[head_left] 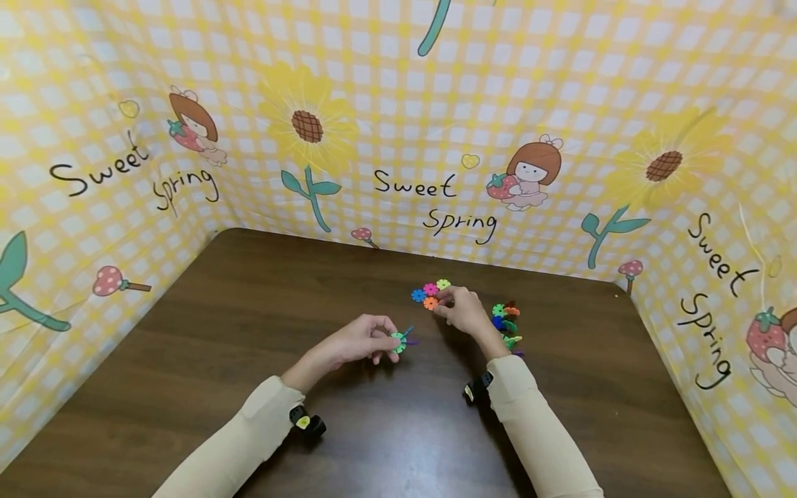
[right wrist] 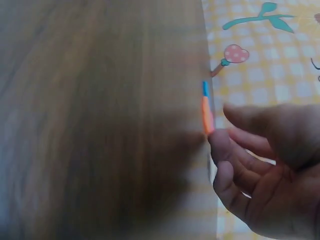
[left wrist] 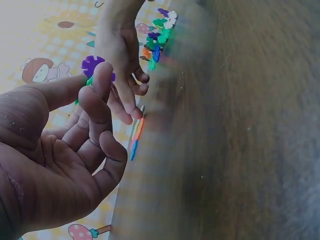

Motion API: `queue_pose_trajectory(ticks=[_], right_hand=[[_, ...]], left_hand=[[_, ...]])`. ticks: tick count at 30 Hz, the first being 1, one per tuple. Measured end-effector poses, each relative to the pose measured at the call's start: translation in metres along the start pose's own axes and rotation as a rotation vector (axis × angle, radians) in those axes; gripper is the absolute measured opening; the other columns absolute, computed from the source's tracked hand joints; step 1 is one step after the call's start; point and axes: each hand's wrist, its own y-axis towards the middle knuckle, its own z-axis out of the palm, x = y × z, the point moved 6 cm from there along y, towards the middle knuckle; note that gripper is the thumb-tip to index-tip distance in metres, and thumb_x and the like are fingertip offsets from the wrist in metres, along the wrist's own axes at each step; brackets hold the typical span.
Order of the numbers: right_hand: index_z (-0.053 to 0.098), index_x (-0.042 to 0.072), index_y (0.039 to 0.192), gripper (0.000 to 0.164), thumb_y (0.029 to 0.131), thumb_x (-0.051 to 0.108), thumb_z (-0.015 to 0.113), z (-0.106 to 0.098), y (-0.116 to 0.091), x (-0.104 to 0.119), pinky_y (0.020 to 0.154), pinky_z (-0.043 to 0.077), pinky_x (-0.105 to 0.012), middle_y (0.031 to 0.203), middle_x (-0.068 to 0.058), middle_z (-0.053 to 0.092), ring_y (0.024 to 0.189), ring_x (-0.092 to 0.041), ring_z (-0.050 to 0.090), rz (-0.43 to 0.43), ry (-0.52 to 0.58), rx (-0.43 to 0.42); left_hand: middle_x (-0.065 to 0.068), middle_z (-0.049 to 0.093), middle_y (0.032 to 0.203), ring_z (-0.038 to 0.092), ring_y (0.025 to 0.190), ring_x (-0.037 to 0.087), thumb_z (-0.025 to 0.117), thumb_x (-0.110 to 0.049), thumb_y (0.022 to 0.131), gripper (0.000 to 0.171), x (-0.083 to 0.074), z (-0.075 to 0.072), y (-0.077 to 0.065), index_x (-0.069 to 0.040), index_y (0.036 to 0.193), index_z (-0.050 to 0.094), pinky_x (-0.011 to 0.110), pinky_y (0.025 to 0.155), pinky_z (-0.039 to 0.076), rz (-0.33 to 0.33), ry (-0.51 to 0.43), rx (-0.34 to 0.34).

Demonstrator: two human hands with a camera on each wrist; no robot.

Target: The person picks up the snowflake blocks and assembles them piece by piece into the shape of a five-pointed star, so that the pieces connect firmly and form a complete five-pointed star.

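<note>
In the head view my left hand (head_left: 361,339) pinches a small cluster of joined snowflake discs between thumb and index finger; a green disc (head_left: 398,343) faces up, with blue and purple ones edge-on. From the left wrist, its purple disc (left wrist: 92,64) shows above the fingertips. My right hand (head_left: 465,311) is over the flat loose discs: a blue disc (head_left: 418,295), a pink disc (head_left: 430,288), an orange disc (head_left: 430,303) and a yellow-green disc (head_left: 443,283). Its fingertips are right by the orange disc, thumb and index finger apart in the right wrist view.
Right of the right forearm stands a group of upright, interlocked discs (head_left: 512,325) in green, blue, orange and purple. The brown wooden table (head_left: 280,277) meets a yellow checked cloth (head_left: 398,152) at its back and sides. Each wrist wears a small black camera.
</note>
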Motion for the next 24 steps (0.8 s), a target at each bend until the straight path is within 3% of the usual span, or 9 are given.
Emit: queue_pose_trajectory(ticks=[4, 7, 15, 24], right_hand=[[0.068, 0.006, 0.122, 0.033, 0.094, 0.022, 0.073, 0.006, 0.006, 0.0, 0.077, 0.055, -0.039, 0.113, -0.011, 0.068, 0.09, -0.024, 0.066, 0.085, -0.076, -0.075], [0.068, 0.008, 0.124, 0.04, 0.091, 0.029, 0.076, 0.01, 0.007, 0.002, 0.085, 0.052, -0.046, 0.118, -0.011, 0.063, 0.107, -0.03, 0.06, 0.14, -0.143, -0.099], [0.067, 0.008, 0.113, 0.034, 0.089, 0.031, 0.077, 0.013, 0.006, 0.003, 0.08, 0.048, -0.046, 0.122, -0.015, 0.053, 0.101, -0.031, 0.057, 0.212, -0.168, -0.085], [0.058, 0.009, 0.11, 0.026, 0.093, 0.019, 0.074, 0.015, -0.002, 0.006, 0.076, 0.051, -0.04, 0.103, -0.009, 0.065, 0.09, -0.026, 0.061, 0.148, -0.117, -0.061]], left_hand=[[0.012, 0.074, 0.083, 0.057, 0.059, 0.014, 0.063, -0.015, 0.1, 0.015, -0.002, 0.0, -0.003, 0.0, 0.102, 0.06, 0.03, 0.06, 0.049, 0.015, 0.016, 0.012], [0.012, 0.074, 0.083, 0.058, 0.059, 0.014, 0.063, -0.014, 0.1, 0.014, -0.005, 0.001, -0.005, 0.0, 0.101, 0.06, 0.03, 0.06, 0.049, 0.023, 0.019, 0.016], [0.011, 0.073, 0.083, 0.058, 0.06, 0.014, 0.063, -0.015, 0.1, 0.014, -0.006, -0.001, -0.008, -0.001, 0.1, 0.06, 0.03, 0.06, 0.05, 0.021, 0.029, 0.003], [0.011, 0.073, 0.081, 0.056, 0.056, 0.013, 0.062, -0.013, 0.1, 0.012, -0.008, 0.0, -0.009, -0.001, 0.099, 0.06, 0.029, 0.058, 0.049, 0.02, 0.036, -0.016]])
